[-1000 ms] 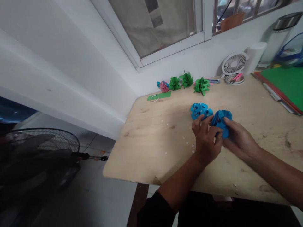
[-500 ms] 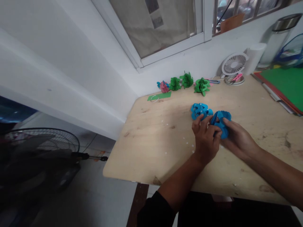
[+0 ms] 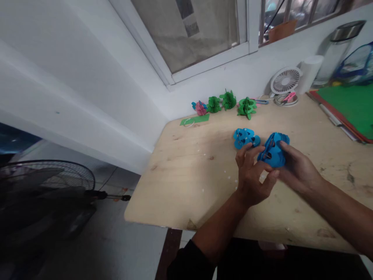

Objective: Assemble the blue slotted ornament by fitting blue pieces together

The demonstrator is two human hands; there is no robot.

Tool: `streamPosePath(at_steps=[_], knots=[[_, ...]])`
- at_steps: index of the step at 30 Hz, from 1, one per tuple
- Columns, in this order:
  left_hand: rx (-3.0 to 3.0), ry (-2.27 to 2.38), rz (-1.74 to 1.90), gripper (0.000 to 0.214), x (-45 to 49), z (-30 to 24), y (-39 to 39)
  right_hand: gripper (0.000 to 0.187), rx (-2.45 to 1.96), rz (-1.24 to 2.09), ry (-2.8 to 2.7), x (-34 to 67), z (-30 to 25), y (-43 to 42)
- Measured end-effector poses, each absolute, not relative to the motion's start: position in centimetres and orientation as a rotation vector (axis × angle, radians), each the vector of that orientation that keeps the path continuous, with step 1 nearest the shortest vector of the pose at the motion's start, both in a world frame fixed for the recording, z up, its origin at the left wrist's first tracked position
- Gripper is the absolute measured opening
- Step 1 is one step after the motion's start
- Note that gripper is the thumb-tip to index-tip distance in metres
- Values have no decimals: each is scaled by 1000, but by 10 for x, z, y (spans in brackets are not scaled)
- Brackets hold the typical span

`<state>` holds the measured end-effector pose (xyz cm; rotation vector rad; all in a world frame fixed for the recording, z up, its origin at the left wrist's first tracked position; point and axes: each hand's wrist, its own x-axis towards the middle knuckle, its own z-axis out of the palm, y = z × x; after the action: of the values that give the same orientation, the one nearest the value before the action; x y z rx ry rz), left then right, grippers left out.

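Note:
A folded stack of blue cut paper [image 3: 276,149], with scalloped edges and holes, is held up over the table. My right hand [image 3: 300,167] grips it from the right, thumb on its face and the other fingers mostly hidden behind. My left hand [image 3: 253,175] has its fingertips at the stack's left and lower edge, with the thumb bent in close below. Just behind my left fingertips, a second blue paper cutout [image 3: 244,138] with holes and small white spots lies on the wooden table [image 3: 175,179].
Along the wall stand several green paper shapes [image 3: 229,100] and a pink and blue one [image 3: 200,108]. A green strip [image 3: 198,119] lies before them. At the right are a small white fan [image 3: 285,80], pink-handled scissors [image 3: 288,97] and coloured sheets [image 3: 346,103]. White paper bits dot the table.
The blue paper stack has turned and fanned a little, showing its holes. My left thumb has come away from its face to below its edge.

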<state>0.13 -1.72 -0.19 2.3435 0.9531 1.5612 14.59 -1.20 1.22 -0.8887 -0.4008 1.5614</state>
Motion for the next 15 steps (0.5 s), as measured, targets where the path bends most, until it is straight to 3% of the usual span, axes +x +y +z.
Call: streamPosePath(at_steps=[9, 15], knots=[[2246, 771, 1684, 14, 0, 3, -14, 10, -862, 1569, -378, 146, 18, -14], [1822, 882, 1689, 11, -5, 1, -7, 15, -955, 1564, -430, 145, 14, -15]])
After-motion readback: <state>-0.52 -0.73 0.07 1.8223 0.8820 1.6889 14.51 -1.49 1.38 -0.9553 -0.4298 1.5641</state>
